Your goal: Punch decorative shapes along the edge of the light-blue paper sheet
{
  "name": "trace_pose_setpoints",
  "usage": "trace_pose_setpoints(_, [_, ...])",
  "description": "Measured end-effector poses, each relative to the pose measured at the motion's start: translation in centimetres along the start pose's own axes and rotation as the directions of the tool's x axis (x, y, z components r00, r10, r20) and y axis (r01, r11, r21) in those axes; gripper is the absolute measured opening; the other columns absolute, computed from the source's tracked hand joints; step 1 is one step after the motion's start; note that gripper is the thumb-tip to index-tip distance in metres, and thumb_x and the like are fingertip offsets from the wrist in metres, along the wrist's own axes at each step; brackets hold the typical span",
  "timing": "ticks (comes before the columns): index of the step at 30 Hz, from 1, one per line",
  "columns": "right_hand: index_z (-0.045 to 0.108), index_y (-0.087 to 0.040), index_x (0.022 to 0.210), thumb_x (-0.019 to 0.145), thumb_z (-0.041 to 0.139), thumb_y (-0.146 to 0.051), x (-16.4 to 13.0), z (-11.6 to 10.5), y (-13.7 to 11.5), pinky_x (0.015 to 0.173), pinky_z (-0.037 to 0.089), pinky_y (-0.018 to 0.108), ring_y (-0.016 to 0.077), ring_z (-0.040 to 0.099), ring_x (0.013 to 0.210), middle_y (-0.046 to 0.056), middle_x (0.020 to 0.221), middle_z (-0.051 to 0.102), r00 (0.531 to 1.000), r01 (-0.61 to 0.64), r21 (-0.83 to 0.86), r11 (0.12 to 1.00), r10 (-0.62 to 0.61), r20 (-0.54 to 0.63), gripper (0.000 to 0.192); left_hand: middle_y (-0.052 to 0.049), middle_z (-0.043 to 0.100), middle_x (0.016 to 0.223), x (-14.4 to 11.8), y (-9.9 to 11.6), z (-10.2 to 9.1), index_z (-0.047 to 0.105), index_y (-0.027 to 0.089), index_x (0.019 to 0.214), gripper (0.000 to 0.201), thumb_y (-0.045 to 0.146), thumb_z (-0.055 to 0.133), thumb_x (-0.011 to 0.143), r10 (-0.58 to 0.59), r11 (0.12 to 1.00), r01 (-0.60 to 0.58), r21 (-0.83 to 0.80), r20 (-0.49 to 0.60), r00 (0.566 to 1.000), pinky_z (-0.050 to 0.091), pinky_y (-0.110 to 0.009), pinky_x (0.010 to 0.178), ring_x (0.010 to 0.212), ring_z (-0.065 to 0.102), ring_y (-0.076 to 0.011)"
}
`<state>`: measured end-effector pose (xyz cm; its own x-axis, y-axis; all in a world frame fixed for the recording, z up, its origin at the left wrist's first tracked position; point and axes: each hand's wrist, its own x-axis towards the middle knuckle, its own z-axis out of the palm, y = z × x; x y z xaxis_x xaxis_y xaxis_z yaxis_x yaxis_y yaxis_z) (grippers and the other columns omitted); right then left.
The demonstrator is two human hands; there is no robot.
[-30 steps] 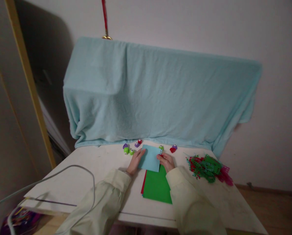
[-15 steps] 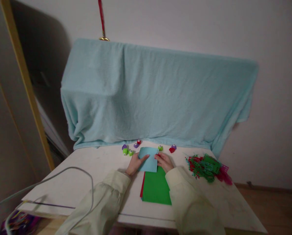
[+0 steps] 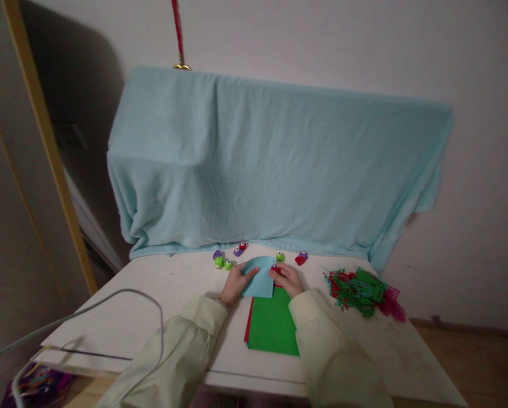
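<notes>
A light blue sheet of paper (image 3: 260,280) is held up above the table, its far edge slightly curved. Gripping its left side is my left hand (image 3: 236,281), thumb on top and fingers underneath. My right hand (image 3: 288,278) closes round a small red paper punch (image 3: 276,270) at the sheet's right edge, where a few tiny holes show near the top corner. The hand covers much of the punch. Below the blue sheet lies a stack of coloured paper with a green sheet (image 3: 273,323) uppermost and a red edge showing at the left.
Small punches, green (image 3: 219,263), purple (image 3: 237,251) and red (image 3: 300,260), stand along the back. A tangled heap of cut paper scraps (image 3: 358,289) lies on the right. A grey cable (image 3: 145,294) crosses my left sleeve. Behind hangs a blue cloth (image 3: 279,164).
My right hand has turned slightly, so more of the red punch shows. The blue sheet's far edge bends a little more. The view has shifted slightly.
</notes>
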<state>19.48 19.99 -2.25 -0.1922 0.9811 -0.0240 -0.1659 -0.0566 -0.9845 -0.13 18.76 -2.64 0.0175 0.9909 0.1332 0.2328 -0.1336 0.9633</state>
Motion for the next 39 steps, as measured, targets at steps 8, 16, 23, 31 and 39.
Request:
trace_pose_setpoints(8, [0.069,-0.02,0.089,0.051,0.084,-0.042,0.3,-0.5,0.0,0.082,0.054,0.041,0.0288,0.067,0.09,0.006,0.092,0.073,1.0,0.013,-0.014,1.0,-0.013,-0.014,0.046,-0.003,0.066,0.07,0.0,0.2,0.0,0.067,0.012,0.082,0.047,0.058,0.057,0.075,0.022,1.0,-0.022,0.023,0.001,1.0,0.042,-0.024,0.053,0.06,0.057,-0.0165])
trace_pose_setpoints(16, [0.069,-0.02,0.088,0.055,0.082,-0.042,0.4,-0.8,0.2,0.085,0.052,0.04,0.0271,0.066,0.094,0.007,0.095,0.073,0.997,0.069,-0.051,0.996,-0.071,-0.035,0.042,-0.003,0.067,0.07,-0.1,0.4,0.1,0.068,0.013,0.082,0.047,0.058,0.057,0.074,0.018,0.999,-0.017,0.04,-0.008,1.0,0.043,-0.024,0.054,0.062,0.057,-0.0175])
trace_pose_setpoints(23, [0.069,-0.02,0.09,0.055,0.082,-0.044,0.5,-0.8,0.4,0.077,0.054,0.038,0.0273,0.067,0.09,0.008,0.094,0.073,0.998,0.055,-0.054,0.997,-0.056,-0.026,0.044,-0.004,0.068,0.073,-0.1,0.3,0.0,0.069,0.012,0.088,0.048,0.057,0.058,0.075,0.031,0.999,-0.031,0.031,-0.02,0.999,0.045,-0.025,0.057,0.064,0.059,-0.0185])
trace_pose_setpoints(31, [0.069,-0.02,0.089,0.053,0.083,-0.043,0.5,-0.8,0.2,0.079,0.054,0.039,0.0275,0.067,0.088,0.007,0.093,0.073,0.998,0.05,-0.024,0.998,-0.051,-0.023,0.045,-0.003,0.067,0.073,0.0,0.1,-0.1,0.069,0.012,0.088,0.046,0.055,0.058,0.077,0.048,0.999,-0.048,0.024,-0.003,0.999,0.043,-0.024,0.056,0.061,0.057,-0.0161])
trace_pose_setpoints(39, [0.069,-0.019,0.088,0.051,0.084,-0.041,0.1,-0.6,-0.6,0.087,0.051,0.04,0.0268,0.067,0.091,0.008,0.093,0.073,0.996,0.083,-0.042,0.996,-0.084,-0.037,0.046,-0.003,0.068,0.077,0.1,-0.1,-0.1,0.068,0.013,0.093,0.043,0.053,0.058,0.077,0.044,0.999,-0.044,0.015,0.02,0.999,0.045,-0.023,0.058,0.065,0.058,-0.0154])
